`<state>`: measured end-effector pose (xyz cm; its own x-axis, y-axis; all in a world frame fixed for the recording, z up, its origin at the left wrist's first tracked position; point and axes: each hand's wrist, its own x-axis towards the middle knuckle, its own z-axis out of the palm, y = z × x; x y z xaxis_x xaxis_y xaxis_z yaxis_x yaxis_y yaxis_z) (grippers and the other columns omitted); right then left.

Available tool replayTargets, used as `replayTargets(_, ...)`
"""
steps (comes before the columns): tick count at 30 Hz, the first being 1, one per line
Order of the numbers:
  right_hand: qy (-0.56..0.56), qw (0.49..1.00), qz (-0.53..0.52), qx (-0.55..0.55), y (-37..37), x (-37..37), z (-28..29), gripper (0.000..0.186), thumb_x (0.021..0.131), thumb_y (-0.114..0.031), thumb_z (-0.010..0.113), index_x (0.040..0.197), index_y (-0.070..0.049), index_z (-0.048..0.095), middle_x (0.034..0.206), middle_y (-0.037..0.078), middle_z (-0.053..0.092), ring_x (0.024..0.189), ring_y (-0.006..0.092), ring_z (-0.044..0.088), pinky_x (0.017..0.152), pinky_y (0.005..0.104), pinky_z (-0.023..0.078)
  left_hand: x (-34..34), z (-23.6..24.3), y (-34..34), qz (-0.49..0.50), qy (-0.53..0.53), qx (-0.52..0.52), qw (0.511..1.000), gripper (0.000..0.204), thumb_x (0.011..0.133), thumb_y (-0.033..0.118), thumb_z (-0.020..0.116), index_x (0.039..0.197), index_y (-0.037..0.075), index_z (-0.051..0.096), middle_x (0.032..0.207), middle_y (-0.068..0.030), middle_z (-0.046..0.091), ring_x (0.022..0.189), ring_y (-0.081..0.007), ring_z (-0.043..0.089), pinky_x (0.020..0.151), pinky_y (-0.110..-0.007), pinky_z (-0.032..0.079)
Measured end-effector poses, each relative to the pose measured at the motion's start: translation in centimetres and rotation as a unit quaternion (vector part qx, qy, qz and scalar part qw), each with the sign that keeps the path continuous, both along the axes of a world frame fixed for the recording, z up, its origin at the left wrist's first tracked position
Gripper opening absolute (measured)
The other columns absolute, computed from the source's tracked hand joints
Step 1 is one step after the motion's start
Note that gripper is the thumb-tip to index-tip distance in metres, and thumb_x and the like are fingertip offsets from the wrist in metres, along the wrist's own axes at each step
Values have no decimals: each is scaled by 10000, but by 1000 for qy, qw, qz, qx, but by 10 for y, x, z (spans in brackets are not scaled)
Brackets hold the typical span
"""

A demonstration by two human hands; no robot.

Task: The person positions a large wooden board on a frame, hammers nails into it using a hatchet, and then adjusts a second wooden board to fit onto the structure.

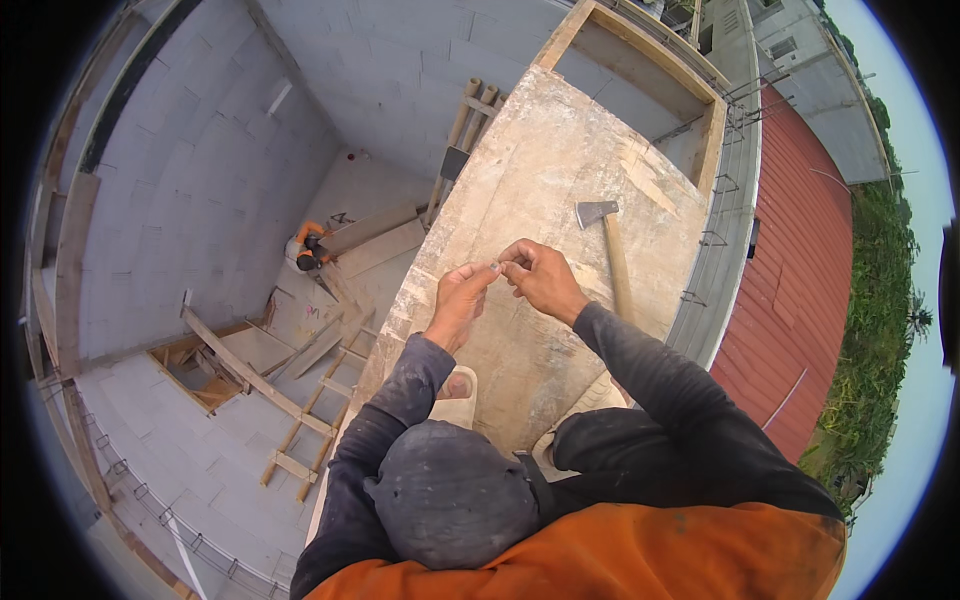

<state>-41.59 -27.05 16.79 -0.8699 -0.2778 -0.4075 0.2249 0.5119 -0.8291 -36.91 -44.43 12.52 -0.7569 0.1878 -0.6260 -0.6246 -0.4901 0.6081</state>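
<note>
Over the worn wooden board (520, 350), my left hand (460, 305) and my right hand (547, 280) meet at the fingertips. Thumb and fingers of each are pinched together. Whatever sits between them is too small to make out. Just right of my right hand lies a hatchet (617, 262), its dark metal head pointing away from me and its pale wooden handle running back toward me, partly behind my right forearm. My sandalled feet (457, 388) rest on the same board under my arms.
The board's left edge drops to a lower floor, where a person (307, 245) in orange works beside planks (380, 248). A bamboo ladder (318, 425) leans below left. Beyond the board is a timber frame (715, 150); rebar stirrups (712, 238) and a red roof (790, 290) lie right.
</note>
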Motion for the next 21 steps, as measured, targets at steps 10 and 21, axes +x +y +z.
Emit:
replayTargets(10,32,999,13,-13,1,-16,-6,231,980,-115,686,1186,-22,635,822,64,693,776,120,675,673,302,540,-27,-20,-1,-1,-63,56,996,126,974,239,727,984,140,651,623,106,388,486,-19,340,436,-213,246)
replayTargets(21,53,998,17,41,33,-49,2,322,954,-117,665,1256,-46,580,773,83,676,713,201,674,653,371,517,-69,-1,6,-180,340,-458,802,165,906,232,776,1019,114,764,586,-12,556,503,-167,541,506,-329,418)
